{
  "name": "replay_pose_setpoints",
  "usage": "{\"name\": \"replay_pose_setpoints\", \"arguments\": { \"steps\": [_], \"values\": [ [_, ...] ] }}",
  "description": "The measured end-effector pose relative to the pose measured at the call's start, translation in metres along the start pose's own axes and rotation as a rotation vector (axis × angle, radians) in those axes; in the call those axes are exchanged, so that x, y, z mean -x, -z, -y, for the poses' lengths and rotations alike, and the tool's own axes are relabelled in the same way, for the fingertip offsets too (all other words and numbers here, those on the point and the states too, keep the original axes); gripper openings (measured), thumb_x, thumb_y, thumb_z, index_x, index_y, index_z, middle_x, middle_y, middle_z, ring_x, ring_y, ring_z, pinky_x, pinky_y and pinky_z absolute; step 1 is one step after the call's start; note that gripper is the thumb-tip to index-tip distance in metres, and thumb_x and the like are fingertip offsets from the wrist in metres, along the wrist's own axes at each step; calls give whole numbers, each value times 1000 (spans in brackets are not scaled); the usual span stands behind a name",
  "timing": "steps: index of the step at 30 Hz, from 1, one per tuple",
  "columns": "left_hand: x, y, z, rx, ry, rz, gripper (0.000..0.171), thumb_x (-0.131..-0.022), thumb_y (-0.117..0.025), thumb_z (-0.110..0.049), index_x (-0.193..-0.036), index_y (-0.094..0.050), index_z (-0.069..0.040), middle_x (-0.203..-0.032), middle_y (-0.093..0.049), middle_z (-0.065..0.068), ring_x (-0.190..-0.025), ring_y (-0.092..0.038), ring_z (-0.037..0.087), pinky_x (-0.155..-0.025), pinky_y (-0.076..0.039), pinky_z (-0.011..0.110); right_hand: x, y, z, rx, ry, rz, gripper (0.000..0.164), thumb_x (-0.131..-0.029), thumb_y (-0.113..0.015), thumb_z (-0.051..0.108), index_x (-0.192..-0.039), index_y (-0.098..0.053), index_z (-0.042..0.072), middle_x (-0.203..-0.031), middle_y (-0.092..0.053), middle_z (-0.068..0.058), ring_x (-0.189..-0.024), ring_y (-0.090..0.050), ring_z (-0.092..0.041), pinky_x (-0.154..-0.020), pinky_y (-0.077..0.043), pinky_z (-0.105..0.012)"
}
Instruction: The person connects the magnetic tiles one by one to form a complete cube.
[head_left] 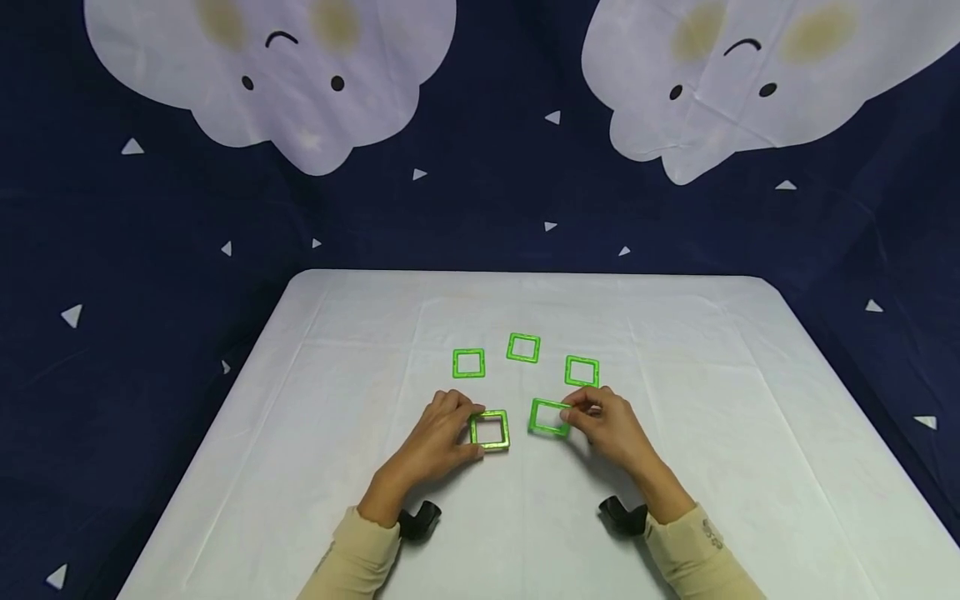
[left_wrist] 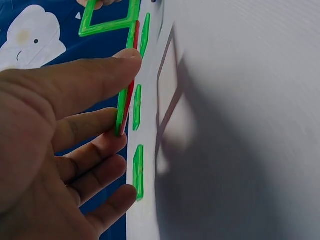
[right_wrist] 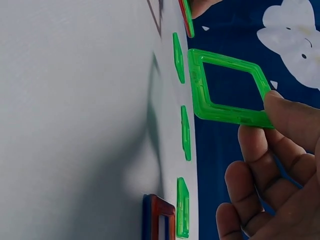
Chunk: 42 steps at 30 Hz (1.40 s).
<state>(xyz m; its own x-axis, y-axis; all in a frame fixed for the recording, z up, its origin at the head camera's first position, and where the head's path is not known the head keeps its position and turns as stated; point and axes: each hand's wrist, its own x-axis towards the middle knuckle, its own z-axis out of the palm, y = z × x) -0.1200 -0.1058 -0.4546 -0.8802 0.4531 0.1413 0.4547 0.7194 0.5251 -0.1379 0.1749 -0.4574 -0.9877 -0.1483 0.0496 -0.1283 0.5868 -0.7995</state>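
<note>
Frame (head_left: 533, 415), green, juts leftward from the right grip (head_left: 611, 429) pinching its edge.

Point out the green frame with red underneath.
The frame in the left hand: a red layer shows beneath it. The frame in the right hand and three frames on the table show only green.

Decent gap between the two held squares (head_left: 505, 429), you could squeeze through there. Three flat squares (head_left: 522, 360) block the way behind them, one just beyond the right hand (head_left: 611, 427). Tons of table (head_left: 247, 475) outside both hands though.
</note>
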Motion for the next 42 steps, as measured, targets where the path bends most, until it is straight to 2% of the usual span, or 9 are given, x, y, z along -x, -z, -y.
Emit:
{"name": "replay_pose_setpoints", "arguments": {
  "steps": [3, 5, 10, 14, 26, 34, 37, 40, 42],
  "values": [
    [-4, -2, -2, 1, 0, 5, 53, -75, -79, -25, -122, -62, -8, -108, -54, 4, -96, -40, 17, -86, -34, 36, 0, 1, 0, -20, 0, -7, 8, -84, -72, 19, -91, -70, 17, -88, -57, -5, -88, -59, -17, -76, -50, -30],
    [-6, -4, -3, 5, 6, 13, 53, -75, -79, -26, -122, -62, -10, -108, -54, 4, -97, -40, 18, -85, -33, 36, -1, 2, 0, -37, -6, -6, 9, -84, -71, 20, -92, -70, 16, -89, -56, -7, -88, -60, -19, -75, -51, -30],
    [-10, -6, -7, 17, 19, 25, 52, -75, -79, -27, -122, -63, -13, -108, -54, 3, -97, -40, 17, -85, -33, 36, 0, 5, 2, -105, -48, 24, 16, -85, -70, 22, -97, -69, 11, -91, -51, -12, -63, -59, -22, -52, -48, -26],
    [-13, -9, -10, 7, 13, 27, 52, -75, -79, -28, -122, -63, -15, -108, -53, 3, -98, -39, 17, -86, -32, 37, -1, 7, 3, -135, -69, 45, 19, -86, -69, 23, -99, -67, 10, -91, -47, -13, -48, -56, -23, -46, -44, -26],
    [-22, -22, -16, -58, -22, 34, 52, -75, -78, -31, -123, -62, -17, -108, -53, 2, -100, -40, 18, -85, -32, 35, -5, 8, 5, -146, -78, 44, 16, -88, -67, 25, -101, -66, 15, -95, -48, -12, -45, -56, -31, -45, -46, -30],
    [-23, -28, -20, -117, -39, 47, 54, -75, -78, -34, -123, -62, -18, -107, -52, 1, -97, -39, 16, -84, -32, 34, -8, 6, 6, -134, -37, 21, 19, -87, -68, 26, -101, -66, 13, -93, -52, -13, -39, -49, -20, -41, -44, -30],
    [-23, -29, -21, -119, -42, 56, 54, -75, -78, -34, -124, -62, -16, -107, -52, 1, -97, -39, 17, -84, -32, 34, -9, 4, 8, -105, 2, -17, 14, -87, -69, 24, -98, -68, 16, -90, -59, -10, -56, -52, -13, -52, -46, -27],
    [-24, -31, -22, -126, -36, 72, 54, -77, -77, -35, -125, -61, -16, -107, -51, 1, -97, -38, 16, -85, -32, 34, -10, 1, 10, -74, 45, -48, 10, -86, -70, 22, -95, -69, 18, -85, -65, -3, -77, -51, -12, -67, -42, -28],
    [-24, -32, -22, -132, -35, 78, 54, -77, -76, -35, -125, -61, -16, -107, -51, 0, -97, -38, 16, -86, -32, 34, -12, -2, 11, -65, 65, -53, 10, -85, -70, 21, -95, -69, 18, -83, -66, 0, -84, -50, -13, -72, -39, -30]
  ]
}}
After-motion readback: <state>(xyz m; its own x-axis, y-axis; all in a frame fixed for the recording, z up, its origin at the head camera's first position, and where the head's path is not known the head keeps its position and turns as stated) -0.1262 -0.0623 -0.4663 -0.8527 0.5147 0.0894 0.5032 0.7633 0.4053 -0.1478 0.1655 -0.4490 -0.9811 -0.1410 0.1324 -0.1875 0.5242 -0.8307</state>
